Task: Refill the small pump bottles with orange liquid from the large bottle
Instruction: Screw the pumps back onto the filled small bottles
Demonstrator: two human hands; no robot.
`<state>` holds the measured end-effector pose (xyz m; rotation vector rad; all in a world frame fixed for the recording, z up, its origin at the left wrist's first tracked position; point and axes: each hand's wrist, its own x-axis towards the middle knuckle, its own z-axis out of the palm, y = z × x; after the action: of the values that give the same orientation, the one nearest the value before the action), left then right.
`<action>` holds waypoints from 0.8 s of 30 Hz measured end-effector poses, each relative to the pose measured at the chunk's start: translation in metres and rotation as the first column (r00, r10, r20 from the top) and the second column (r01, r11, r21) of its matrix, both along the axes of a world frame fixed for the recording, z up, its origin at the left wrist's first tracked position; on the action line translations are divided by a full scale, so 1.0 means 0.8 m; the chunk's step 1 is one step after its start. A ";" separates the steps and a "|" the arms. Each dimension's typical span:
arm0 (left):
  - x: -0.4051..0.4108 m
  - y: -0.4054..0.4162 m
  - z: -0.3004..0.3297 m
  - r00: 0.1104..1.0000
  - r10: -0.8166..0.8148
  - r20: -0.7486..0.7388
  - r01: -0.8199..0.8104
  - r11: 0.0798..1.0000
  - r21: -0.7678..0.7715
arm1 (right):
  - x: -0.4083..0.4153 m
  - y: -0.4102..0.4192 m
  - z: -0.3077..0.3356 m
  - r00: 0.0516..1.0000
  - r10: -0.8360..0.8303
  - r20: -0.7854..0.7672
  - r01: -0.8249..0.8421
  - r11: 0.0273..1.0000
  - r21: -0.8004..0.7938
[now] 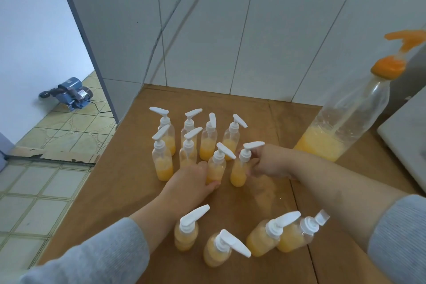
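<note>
No text, number or brand can be read anywhere; the small label on the blue-grey electric motor [72,93] on the tiled floor is too blurred.

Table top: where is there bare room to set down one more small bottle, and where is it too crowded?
Bare table lies between the far cluster of pump bottles and the tiled wall, and between that cluster and the large bottle. A strip along the left edge is free too. It is crowded where the left hand and right hand grip bottles, and among the near bottles.
</note>
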<state>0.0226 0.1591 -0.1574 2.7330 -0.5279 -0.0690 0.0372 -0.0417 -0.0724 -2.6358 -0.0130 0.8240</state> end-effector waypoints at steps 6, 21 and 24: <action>0.000 0.000 0.007 0.999 0.021 0.047 -0.023 0.999 0.045 | 0.005 0.018 -0.010 0.996 -0.049 0.077 0.043 0.996 0.076; -0.033 0.074 0.042 0.990 0.099 -0.097 -0.122 0.955 -0.271 | -0.027 -0.004 0.074 0.987 0.041 0.157 -0.024 0.994 -0.111; -0.066 0.100 0.043 0.944 0.275 -0.182 -0.329 0.751 -0.572 | -0.093 -0.021 0.117 0.899 -0.188 0.396 0.079 0.958 0.276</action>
<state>-0.0298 0.2394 -0.1233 2.1371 -0.0443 0.0558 -0.0374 -0.0581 0.0215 -2.4804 -0.0458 0.1800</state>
